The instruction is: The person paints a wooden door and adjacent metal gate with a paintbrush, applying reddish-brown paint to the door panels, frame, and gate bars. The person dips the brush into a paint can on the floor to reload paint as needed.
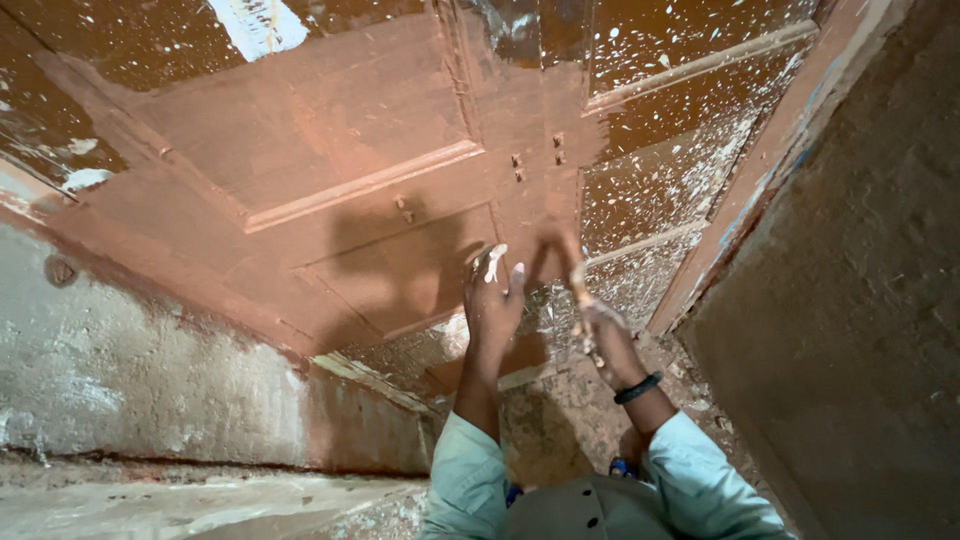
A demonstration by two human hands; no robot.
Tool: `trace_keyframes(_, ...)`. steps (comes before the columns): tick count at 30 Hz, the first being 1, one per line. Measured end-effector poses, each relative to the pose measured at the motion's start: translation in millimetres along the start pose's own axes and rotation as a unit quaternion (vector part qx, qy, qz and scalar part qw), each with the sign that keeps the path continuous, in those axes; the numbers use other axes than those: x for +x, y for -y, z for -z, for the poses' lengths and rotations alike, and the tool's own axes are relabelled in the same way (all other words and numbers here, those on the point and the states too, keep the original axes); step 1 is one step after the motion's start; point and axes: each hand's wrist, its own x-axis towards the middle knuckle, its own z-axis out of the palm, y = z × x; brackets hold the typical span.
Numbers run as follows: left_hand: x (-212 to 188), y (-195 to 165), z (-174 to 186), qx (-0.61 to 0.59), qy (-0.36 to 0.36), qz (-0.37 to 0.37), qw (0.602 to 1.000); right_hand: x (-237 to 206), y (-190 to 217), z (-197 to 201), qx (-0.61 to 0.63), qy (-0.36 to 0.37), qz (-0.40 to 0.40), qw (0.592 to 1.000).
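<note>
My right hand gripped a paint-smeared brush against the panelled reddish-brown wooden door; my left hand pressed it, fingers spread.

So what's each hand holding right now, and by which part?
Right hand grips a paint-smeared wooden brush by its handle's lower end; left hand holds nothing.

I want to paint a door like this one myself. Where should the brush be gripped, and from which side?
Best by the handle's lower end, from below, as the right hand does now. The brush stands nearly upright with its bristle end up against the door, so the handle tail is the only free, probably dry part. The left hand rests flat on the panel beside it.
</note>
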Motion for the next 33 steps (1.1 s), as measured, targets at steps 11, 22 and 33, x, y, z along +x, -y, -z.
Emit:
trace_keyframes(11, 4, -12, -1, -0.032, -0.002, 0.013, 0.999, 11, 3, -3, -0.046, 0.075, 0.003, 0.996)
trace_keyframes(22, 0, 5, -3, -0.006, -0.068, 0.016, 0.998, 4, 36, 10, 0.082, 0.037, 0.073, 0.993)
trace_keyframes(33, 6, 3, -2, -0.001, -0.107, 0.013, 0.994, -4, 34, -30, -0.025, 0.139, 0.004, 0.990)
